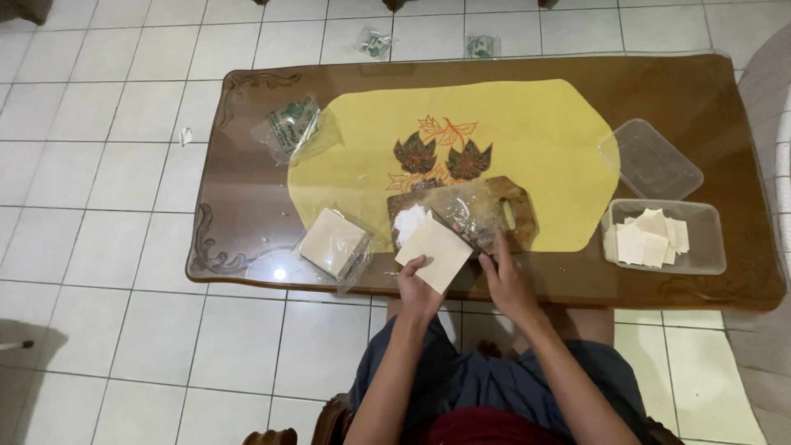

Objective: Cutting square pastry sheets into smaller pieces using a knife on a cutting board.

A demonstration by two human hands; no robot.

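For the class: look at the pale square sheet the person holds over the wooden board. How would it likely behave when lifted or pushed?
The pale square sheet looks very thin, so it is probably light and floppy, apt to droop past the left hand. It may tear easily if pulled. White powder on the wooden board suggests it would slide rather than stick when pushed.

Home: tiled floor (107,206), carved coffee table (239,206)

On the worktop (247,206) a cloth (527,140) lies mid; cutting board (515,216) on its near edge, wrapper stack (332,242) left, two tubs (709,247) right
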